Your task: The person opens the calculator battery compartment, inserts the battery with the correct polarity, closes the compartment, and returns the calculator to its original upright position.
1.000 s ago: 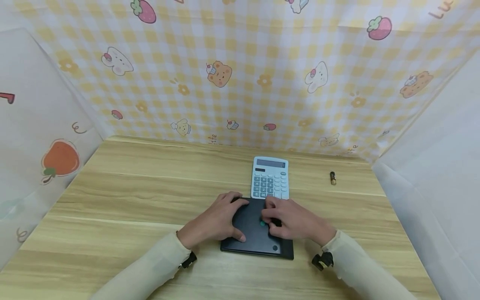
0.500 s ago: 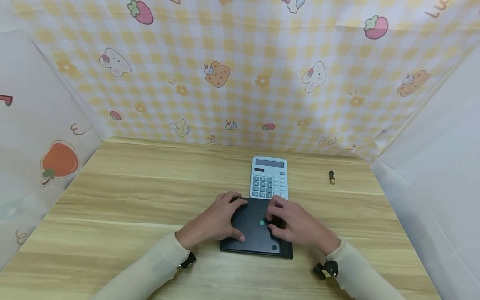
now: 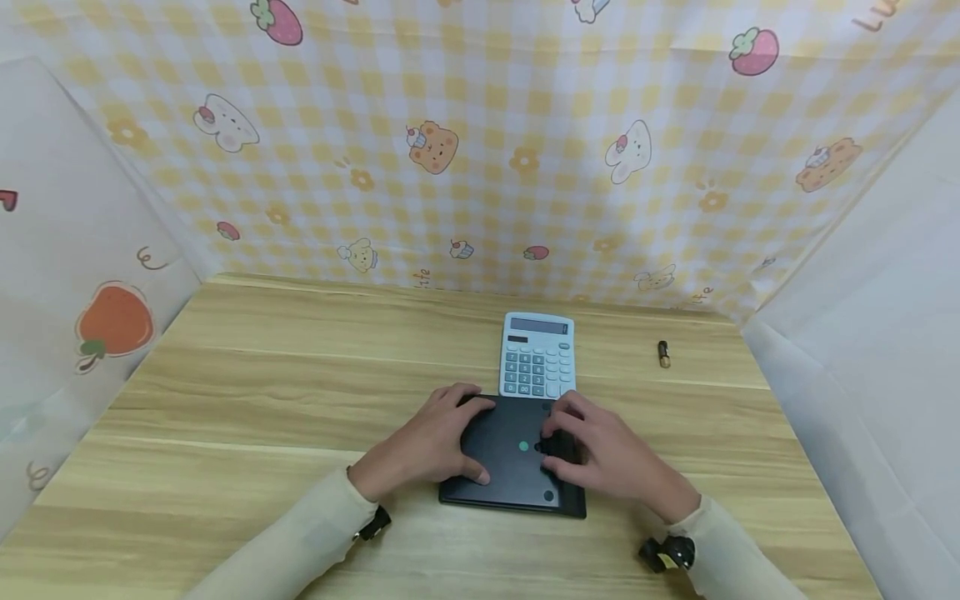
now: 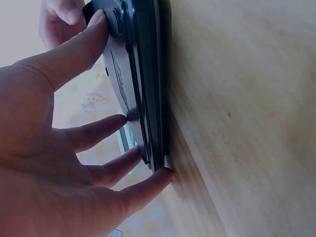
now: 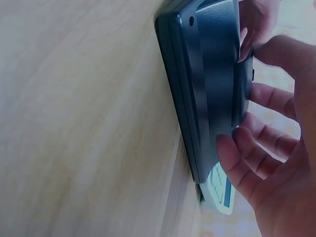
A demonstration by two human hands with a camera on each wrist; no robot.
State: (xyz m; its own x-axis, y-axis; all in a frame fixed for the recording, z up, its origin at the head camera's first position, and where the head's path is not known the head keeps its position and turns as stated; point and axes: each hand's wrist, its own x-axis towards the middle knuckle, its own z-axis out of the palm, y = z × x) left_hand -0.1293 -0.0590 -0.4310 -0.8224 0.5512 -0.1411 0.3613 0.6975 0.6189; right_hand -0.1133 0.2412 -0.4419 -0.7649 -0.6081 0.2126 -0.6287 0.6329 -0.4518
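Observation:
A flat black device [image 3: 495, 454] lies on the wooden table with a round foot and a green dot [image 3: 523, 447] on its upper face. My left hand [image 3: 435, 442] rests on its left side, fingers spread and fairly straight: the thumb presses the near part of the face, the fingertips touch the far edge. At the right side, my right hand [image 3: 600, 450] pinches a small black cover [image 5: 241, 94] between thumb and fingers. In the right wrist view this cover stands raised from the device's surface. What lies beneath it is hidden.
A pale blue calculator [image 3: 540, 354] lies face up just behind the black device, nearly against it. One small black and gold battery [image 3: 663, 354] lies at the back right of the table [image 3: 300, 367]. A patterned cloth [image 3: 487, 208] hangs behind.
My right hand has drawn to the right, away from the green dot, which now shows fully. The black cover with its small tab has come into sight under its fingers. My left hand stays put.

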